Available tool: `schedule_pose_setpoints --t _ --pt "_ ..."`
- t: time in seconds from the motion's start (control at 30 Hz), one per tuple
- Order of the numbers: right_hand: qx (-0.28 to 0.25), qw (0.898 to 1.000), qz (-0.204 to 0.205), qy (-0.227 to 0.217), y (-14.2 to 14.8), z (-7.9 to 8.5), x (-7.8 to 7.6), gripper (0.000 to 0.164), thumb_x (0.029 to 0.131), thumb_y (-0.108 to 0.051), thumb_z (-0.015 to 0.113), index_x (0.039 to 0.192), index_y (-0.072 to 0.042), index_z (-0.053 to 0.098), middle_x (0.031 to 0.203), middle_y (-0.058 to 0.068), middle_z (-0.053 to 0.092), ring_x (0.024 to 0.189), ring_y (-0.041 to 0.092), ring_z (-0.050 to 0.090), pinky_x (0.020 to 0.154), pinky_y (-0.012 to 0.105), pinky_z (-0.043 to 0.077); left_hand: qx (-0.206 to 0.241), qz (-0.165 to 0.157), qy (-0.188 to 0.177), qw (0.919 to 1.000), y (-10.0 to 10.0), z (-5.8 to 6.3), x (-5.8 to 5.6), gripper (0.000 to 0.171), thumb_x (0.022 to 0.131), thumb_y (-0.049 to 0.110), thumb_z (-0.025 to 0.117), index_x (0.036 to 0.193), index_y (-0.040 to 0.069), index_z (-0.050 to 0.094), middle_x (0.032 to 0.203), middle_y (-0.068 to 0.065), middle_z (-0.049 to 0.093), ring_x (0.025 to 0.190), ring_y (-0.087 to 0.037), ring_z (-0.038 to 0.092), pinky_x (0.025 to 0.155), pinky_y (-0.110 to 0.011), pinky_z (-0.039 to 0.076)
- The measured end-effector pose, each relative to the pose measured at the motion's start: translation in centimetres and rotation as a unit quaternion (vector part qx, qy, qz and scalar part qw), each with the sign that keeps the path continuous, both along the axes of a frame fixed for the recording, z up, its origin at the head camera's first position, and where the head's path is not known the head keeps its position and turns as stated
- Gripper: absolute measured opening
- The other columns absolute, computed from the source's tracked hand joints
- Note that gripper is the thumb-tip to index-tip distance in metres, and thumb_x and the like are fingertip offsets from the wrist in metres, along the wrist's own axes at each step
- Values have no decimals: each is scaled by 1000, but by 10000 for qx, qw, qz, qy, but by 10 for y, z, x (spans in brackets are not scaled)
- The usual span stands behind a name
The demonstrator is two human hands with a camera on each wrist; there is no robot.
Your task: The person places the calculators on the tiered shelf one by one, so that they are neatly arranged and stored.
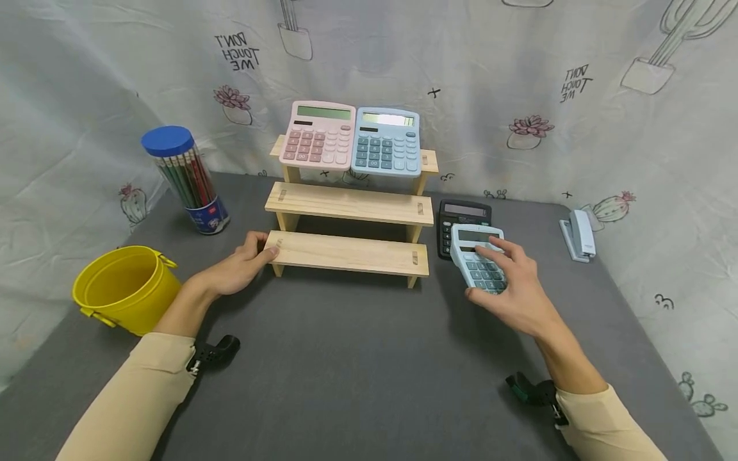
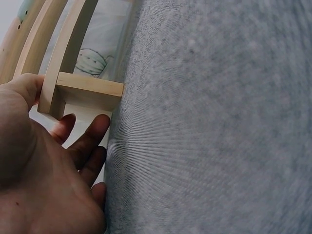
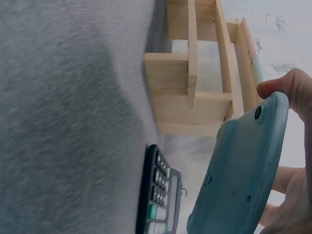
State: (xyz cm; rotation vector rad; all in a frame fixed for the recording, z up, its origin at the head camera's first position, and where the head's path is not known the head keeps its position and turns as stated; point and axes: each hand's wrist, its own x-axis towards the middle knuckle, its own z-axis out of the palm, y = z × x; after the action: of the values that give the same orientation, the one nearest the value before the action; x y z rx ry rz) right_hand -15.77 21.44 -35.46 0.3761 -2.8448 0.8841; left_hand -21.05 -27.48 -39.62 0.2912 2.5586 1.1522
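Note:
At the left end of a three-step wooden stand (image 1: 346, 253), my left hand (image 1: 236, 272) holds the lowest step, thumb on its top. The left wrist view shows the thumb (image 2: 30, 87) against that board (image 2: 63, 58), the other fingers bent beside and below its end. My right hand (image 1: 521, 294) grips a pale blue calculator (image 1: 483, 267) by its edges, tilted and raised off the table. Its underside (image 3: 239, 165) faces the right wrist camera. Behind it a black calculator (image 1: 445, 227) lies on the table, partly covered. On the top step lean a pink calculator (image 1: 319, 134) and a blue calculator (image 1: 386, 141), side by side.
A yellow bucket (image 1: 123, 288) stands left of my left forearm. Behind it is a clear tub of pencils with a blue lid (image 1: 167, 139). A light blue stapler (image 1: 579, 235) sits near the grey table's right edge. A patterned curtain (image 1: 461, 64) hangs behind everything.

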Motion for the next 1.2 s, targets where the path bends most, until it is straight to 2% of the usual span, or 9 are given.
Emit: schedule_pose_setpoints --t 0.13,0.37,0.53,0.77,0.97,1.2 --pt "-186 9997 55 116 -7 7 -3 70 73 -27 76 137 -17 49 145 8 31 120 39 23 80 49 27 -17 37 -8 10000 -2 -1 -1 59 98 53 35 133 9 17 122 -23 33 117 -40 20 91 -54 21" --pt "-406 9985 272 240 -24 23 -4 69 73 -26 77 136 -22 50 142 0 36 120 32 24 81 45 29 11 107 -65 9999 -2 0 1 55 100 46 36 135 8 16 125 -25 32 119 -42 20 92 -56 19" --pt "-483 9968 531 344 -39 30 -5 69 71 -25 77 135 -23 51 142 -4 37 120 28 24 79 41 30 -65 84 -22 9999 -2 0 2 58 99 51 35 134 9 17 125 -24 32 119 -41 21 92 -55 21" --pt "-423 9948 783 494 -57 35 -13 70 70 -26 77 135 -22 51 141 -4 38 119 28 25 82 41 30 -1 77 114 9999 1 1 1 58 98 52 35 132 7 19 127 -24 32 120 -40 22 95 -56 19" --pt "-516 9915 1017 632 -73 37 -21 70 68 -26 77 134 -18 53 139 -2 40 120 28 27 84 42 29 35 37 67 10000 2 3 2 58 99 50 36 133 6 19 131 -25 30 122 -41 19 98 -57 16" --pt "-430 9903 1136 670 -92 40 -28 70 68 -29 76 133 -18 53 139 -1 40 116 28 29 83 41 29 -29 91 11 10000 1 1 2 59 98 53 35 134 8 18 130 -24 31 122 -40 20 97 -56 18"
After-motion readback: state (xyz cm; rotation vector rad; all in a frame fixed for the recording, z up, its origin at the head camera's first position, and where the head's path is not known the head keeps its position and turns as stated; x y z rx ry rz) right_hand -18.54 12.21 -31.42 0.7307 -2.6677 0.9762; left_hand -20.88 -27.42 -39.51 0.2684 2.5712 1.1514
